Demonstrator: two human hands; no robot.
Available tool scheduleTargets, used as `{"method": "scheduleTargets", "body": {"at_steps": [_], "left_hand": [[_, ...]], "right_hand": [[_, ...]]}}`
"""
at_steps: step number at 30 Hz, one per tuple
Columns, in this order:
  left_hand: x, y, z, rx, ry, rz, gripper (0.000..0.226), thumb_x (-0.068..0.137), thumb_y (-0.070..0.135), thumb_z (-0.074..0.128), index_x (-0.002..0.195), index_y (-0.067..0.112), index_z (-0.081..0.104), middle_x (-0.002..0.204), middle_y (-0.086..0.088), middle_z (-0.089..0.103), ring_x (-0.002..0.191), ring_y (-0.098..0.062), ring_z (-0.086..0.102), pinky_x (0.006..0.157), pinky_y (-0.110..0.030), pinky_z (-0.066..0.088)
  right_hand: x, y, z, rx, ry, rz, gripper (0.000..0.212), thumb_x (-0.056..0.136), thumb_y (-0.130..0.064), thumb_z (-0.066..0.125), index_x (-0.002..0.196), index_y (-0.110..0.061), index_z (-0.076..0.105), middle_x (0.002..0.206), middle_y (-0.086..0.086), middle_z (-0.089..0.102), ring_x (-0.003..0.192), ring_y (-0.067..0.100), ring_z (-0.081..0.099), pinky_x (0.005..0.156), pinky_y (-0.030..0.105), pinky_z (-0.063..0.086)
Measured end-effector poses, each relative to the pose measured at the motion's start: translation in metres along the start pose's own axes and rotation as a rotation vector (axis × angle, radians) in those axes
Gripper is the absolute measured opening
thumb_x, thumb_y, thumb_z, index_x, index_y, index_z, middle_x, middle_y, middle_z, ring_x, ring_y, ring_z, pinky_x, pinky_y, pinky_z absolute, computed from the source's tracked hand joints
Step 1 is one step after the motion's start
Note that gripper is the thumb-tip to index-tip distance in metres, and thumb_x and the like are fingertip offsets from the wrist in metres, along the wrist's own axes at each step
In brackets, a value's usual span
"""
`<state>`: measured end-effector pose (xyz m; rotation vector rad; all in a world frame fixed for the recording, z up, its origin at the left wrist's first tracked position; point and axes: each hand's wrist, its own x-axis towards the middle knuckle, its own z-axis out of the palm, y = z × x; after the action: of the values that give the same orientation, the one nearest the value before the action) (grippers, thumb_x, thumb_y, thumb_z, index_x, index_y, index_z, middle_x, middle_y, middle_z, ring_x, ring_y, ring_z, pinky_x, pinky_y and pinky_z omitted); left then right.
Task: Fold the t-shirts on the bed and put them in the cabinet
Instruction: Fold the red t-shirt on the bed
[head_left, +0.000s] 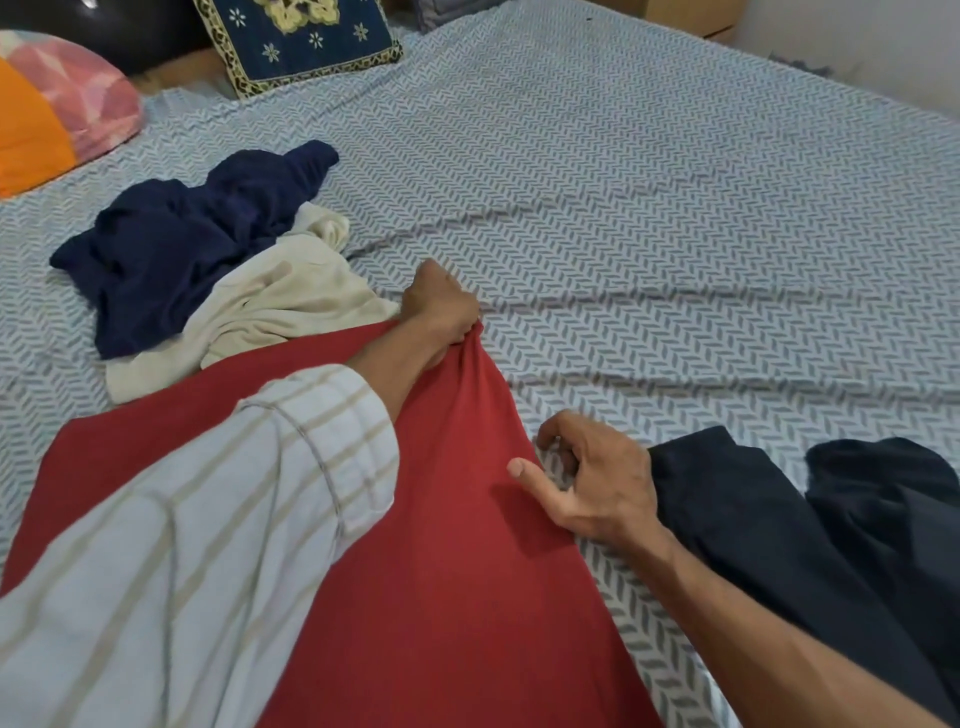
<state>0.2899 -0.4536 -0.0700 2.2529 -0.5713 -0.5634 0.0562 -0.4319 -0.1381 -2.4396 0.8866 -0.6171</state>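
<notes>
One red t-shirt (441, 545) mid-spread: left hand (441, 306) clamping its far corner, right hand (597, 483) loose at its edge; flattening next.

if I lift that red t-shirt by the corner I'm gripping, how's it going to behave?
Probably floppy: the red t-shirt bunches into soft creases where your left hand grips it. It looks thin and light, lying flat on the bed sheet, so it would likely drape and sag, not hold shape.

matt red cloth t-shirt (457, 545), woven bedsheet (675, 208)
</notes>
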Motion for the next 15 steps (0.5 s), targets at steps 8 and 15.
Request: {"method": "scheduleTargets", "body": {"at_steps": [8,15], "left_hand": [[-0.008,0.001,0.005,0.508,-0.1,0.106,0.016,0.07,0.013,0.055,0.08,0.006,0.064,0.078,-0.011,0.072,0.081,-0.028,0.07,0.073,-0.033,0.058],[-0.007,-0.013,0.015,0.135,0.035,0.215,0.02,0.087,0.014,0.052,0.106,0.013,0.057,0.095,0.0,0.063,0.096,-0.024,0.06,0.087,-0.037,0.049]], "right_hand": [[0.001,0.001,0.005,-0.006,0.026,0.043,0.013,0.076,-0.038,0.051,0.069,-0.028,0.053,0.063,-0.014,0.052,0.057,0.005,0.051,0.053,0.025,0.046],[0.001,0.004,0.01,0.066,0.102,0.106,0.017,0.077,-0.034,0.047,0.067,-0.02,0.047,0.067,-0.011,0.048,0.059,0.01,0.046,0.051,0.024,0.04]]}}
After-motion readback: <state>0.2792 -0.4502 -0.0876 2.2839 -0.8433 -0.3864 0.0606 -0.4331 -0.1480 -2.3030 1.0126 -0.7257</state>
